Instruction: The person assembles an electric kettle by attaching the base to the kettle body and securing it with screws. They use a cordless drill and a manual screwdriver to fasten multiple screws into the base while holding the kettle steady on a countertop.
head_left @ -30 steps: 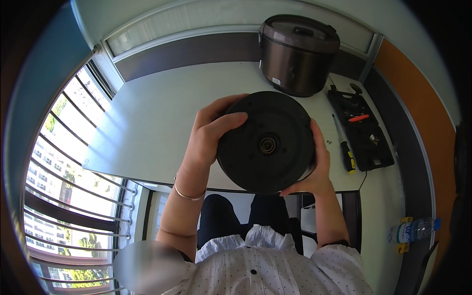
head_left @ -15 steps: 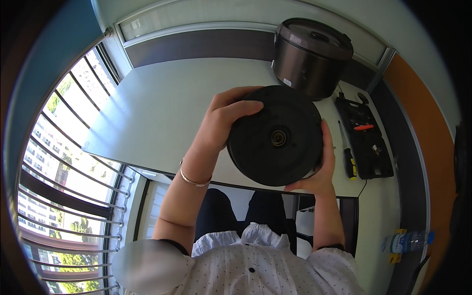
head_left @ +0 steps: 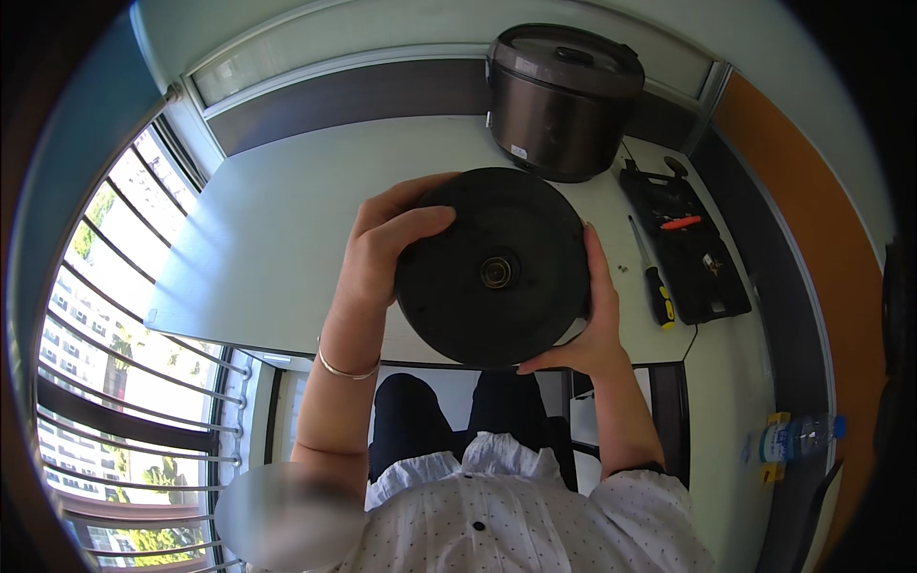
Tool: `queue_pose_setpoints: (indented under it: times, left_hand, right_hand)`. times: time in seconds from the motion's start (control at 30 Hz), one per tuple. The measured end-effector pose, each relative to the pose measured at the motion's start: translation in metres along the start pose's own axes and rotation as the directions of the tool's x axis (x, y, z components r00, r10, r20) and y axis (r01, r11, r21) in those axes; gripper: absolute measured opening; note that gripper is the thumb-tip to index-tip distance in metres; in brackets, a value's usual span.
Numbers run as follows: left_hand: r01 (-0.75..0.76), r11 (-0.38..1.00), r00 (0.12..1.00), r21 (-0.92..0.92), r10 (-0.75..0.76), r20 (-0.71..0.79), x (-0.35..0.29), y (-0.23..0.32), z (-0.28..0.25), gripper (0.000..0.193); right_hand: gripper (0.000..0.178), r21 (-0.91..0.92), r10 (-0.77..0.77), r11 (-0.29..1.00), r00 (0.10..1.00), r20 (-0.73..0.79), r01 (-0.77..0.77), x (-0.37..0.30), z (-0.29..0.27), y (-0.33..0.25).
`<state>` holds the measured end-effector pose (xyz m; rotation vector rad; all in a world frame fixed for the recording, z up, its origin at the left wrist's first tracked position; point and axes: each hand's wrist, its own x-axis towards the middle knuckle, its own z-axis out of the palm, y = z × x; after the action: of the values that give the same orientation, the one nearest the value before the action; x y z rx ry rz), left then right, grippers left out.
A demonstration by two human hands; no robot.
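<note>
Between my hands is a round black disc, held up over the table's front edge with its face toward me. A small coiled metal spring sits in the recess at its centre. My left hand grips the upper left rim, thumb lying on the face and fingers behind. My right hand clasps the lower right rim, with fingers up the side and thumb at the bottom edge. The disc's far side is hidden.
A brown rice cooker, lid closed, stands at the back of the table. On the right lie a yellow-black screwdriver, small metal bits and an open black tool case holding a red-handled tool. A water bottle is farther right.
The view has shifted, so the table and everything on it sit farther left in the picture. Both hands keep the same hold on the disc.
</note>
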<state>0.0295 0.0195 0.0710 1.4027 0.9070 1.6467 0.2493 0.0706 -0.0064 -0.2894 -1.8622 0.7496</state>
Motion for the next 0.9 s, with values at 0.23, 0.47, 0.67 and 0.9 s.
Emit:
queue_pose_setpoints:
  times: [0.23, 0.47, 0.67, 0.9]
  left_hand:
    - [-0.128, 0.990, 0.991, 0.053, 0.129, -0.019, -0.0032, 0.0024, 0.0058, 0.046]
    - [-0.004, 1.000, 0.999, -0.005, 0.004, -0.043, -0.0007, 0.0046, 0.0069, 0.045]
    - [-0.007, 1.000, 0.999, -0.009, 0.006, -0.053, -0.0020, 0.0045, 0.0064, 0.045]
    - [0.071, 0.995, 0.997, -0.066, -0.073, -0.028, -0.0038, 0.0053, 0.0044, 0.044]
  right_hand:
    - [0.137, -0.074, -0.056, 0.996, 0.998, -0.018, 0.055, -0.0013, -0.0012, 0.0050]
    - [0.136, -0.117, -0.039, 0.992, 0.999, 0.001, 0.039, -0.0002, -0.0048, 0.0035]
    - [0.140, -0.044, -0.039, 0.998, 0.999, 0.017, 0.040, 0.0003, -0.0052, 0.0061]
    - [0.145, -0.034, 0.002, 0.999, 0.999, 0.049, -0.001, -0.0010, -0.0042, -0.0004]
